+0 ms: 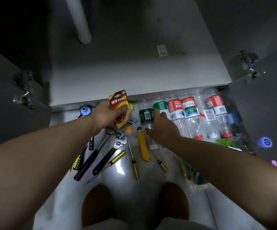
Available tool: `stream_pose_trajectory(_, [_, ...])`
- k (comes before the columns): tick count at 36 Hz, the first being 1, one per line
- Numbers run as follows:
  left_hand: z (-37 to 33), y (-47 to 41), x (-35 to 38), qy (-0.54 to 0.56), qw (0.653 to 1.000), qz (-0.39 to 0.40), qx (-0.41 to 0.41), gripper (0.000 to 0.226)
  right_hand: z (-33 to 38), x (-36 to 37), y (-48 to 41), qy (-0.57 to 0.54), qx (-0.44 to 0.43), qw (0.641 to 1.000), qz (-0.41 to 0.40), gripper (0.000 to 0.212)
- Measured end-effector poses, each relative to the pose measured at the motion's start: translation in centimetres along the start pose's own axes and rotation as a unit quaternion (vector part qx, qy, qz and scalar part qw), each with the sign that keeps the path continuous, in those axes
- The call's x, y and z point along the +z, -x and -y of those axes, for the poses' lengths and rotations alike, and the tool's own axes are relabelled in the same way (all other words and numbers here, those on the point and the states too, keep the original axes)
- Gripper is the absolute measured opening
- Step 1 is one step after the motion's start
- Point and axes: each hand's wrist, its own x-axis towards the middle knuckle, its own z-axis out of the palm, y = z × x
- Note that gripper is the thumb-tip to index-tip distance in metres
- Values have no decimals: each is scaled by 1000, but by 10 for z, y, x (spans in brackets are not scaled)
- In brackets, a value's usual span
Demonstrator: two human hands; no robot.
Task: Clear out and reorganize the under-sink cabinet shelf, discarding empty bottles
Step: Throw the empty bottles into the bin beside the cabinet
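"Head view, looking down past both forearms. What has the left grip [106, 117] got?"

"A red-and-yellow battery pack [118, 108], pinched between thumb and fingers. It's held above the floor [134, 183], and its long side points at the front edge of the cabinet shelf [134, 72]."

"And the right grip [162, 128]?"

"Spread flat, fingers straight, holding nothing. The forefinger tip rests on a green-labelled bottle [161, 106]. The thumb side lies over the dark green one [145, 114] just beside it."

"Where are the rest?"

"On the floor too. There's a row of clear plastic bottles [190, 113] lying side by side at the foot of the cabinet, with their bases tucked under the shelf's front edge. Their long axes run away from the person, and the necks point back toward the feet (two red caps [199, 137] show plainly)."

"Tools?"

"Left of the bottles, on the same floor. I can see a hammer [101, 146] and an adjustable wrench [111, 153], both with their heads toward the cabinet. Next to them is a yellow utility knife [143, 148] lying lengthwise, and there are screwdrivers [135, 170] with yellow-striped handles."
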Motion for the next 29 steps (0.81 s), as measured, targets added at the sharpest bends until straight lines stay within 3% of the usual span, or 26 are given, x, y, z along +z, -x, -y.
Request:
stream_pose_trajectory(6, [7,4,-10,35,999,-2,-5,11,16,16,-10,55,-2,998,-27,77])
stream_pose_trajectory(11, [10,5,-14,36,999,16,-15,28,25,24,-15,57,23,998,-28,72])
stream_pose_trajectory(14, [7,4,-19,22,999,39,-24,36,24,22,-14,38,38,998,-19,80])
stream_pose_trajectory(20, [-29,11,-27,-73,994,84,-15,40,9,-14,1,-75,97,991,55,88])
stream_pose_trajectory(23, [-59,25,-21,-109,988,106,4,40,0,-46,21,-136,117,982,51,88])
stream_pose_trajectory(29, [-116,73,16,-115,981,139,69,36,-23,-117,76,-279,149,949,14,60])
